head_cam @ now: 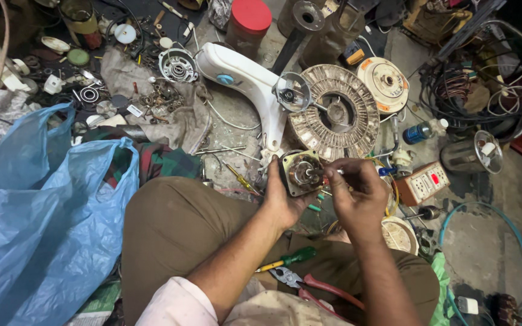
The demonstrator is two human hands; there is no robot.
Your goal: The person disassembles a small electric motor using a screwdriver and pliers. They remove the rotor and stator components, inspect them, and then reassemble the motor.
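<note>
Motor (300, 173) is sitting gripped in my left hand (280, 202), steadying it while my right hand (357, 193) fingers are pinching a thin tool at its shaft.

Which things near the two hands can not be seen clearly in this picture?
Head view only:
- Small white piece at the right hand fingertips: too small to identify.
- Motor: its back is covered by the left hand.
- Pliers: handles partly hidden by the right forearm.

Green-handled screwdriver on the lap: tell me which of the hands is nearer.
Left. The left hand is just above the green-handled screwdriver, holding the small motor; the right hand sits farther right.
</note>
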